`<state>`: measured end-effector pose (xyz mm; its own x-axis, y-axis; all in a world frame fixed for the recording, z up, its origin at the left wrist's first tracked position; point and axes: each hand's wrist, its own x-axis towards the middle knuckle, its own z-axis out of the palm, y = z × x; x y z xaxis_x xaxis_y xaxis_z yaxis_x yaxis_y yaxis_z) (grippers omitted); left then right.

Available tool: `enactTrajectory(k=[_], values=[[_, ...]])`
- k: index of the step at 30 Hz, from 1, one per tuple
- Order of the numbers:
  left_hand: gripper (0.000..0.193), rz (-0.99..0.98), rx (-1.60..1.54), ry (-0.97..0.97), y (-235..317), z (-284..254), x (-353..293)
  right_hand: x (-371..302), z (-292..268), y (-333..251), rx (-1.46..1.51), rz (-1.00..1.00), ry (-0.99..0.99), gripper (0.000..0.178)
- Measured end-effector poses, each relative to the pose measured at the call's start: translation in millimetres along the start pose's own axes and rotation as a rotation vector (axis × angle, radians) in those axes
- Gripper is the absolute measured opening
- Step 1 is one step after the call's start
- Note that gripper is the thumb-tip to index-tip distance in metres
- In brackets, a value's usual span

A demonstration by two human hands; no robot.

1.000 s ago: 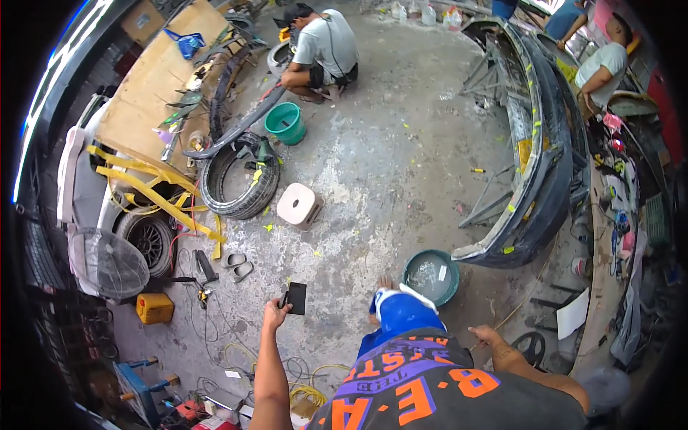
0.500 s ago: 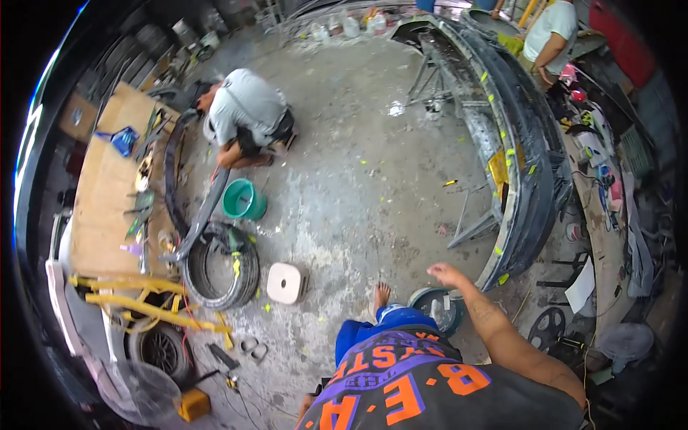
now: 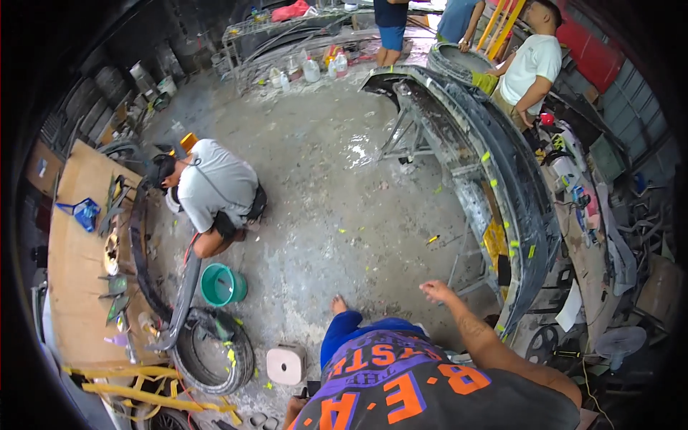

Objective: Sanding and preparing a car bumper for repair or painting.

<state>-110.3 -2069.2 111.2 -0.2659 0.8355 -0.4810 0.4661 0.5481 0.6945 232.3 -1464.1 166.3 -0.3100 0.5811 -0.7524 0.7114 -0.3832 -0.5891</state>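
Note:
My right hand (image 3: 438, 291) hangs in the air at the end of an outstretched arm, over the floor just left of the long dark car bumper (image 3: 517, 179). Its fingers are loosely bent and slightly apart, with nothing visible in them. The bumper rests on a grey metal stand (image 3: 405, 140) and carries small yellow-green marks and a yellow patch. Only a bit of my left hand (image 3: 295, 410) shows beside my shirt at the lower edge, near a small dark thing; its fingers are hidden. My bare foot (image 3: 338, 304) is on the wet concrete floor.
A person in a grey shirt (image 3: 215, 183) crouches at left by a green bucket (image 3: 223, 285). Nearby are a tire (image 3: 244, 362), a pale stool (image 3: 285, 364) and a wooden board (image 3: 79, 265). Another person (image 3: 534, 68) stands beyond the bumper. Bottles (image 3: 311, 70) line the back.
The view has tilted up, bringing more of the back and standing people into sight. My right arm remains extended beside the bumper. The bucket near my foot is now mostly hidden.

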Motion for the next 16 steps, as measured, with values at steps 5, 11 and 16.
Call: enactTrajectory(k=[5,11,16], values=[[0.028,-0.761,-0.343,-0.028,26,-102,131,18,-30,-40,0.174,0.146,0.116,0.041],[0.027,-0.794,-0.293,-0.008,133,-219,242,127,-119,-141,0.333,0.01,0.318,0.033],[0.023,-0.656,-0.518,0.098,178,-274,290,274,-221,-269,0.412,-0.184,0.38,0.017]])
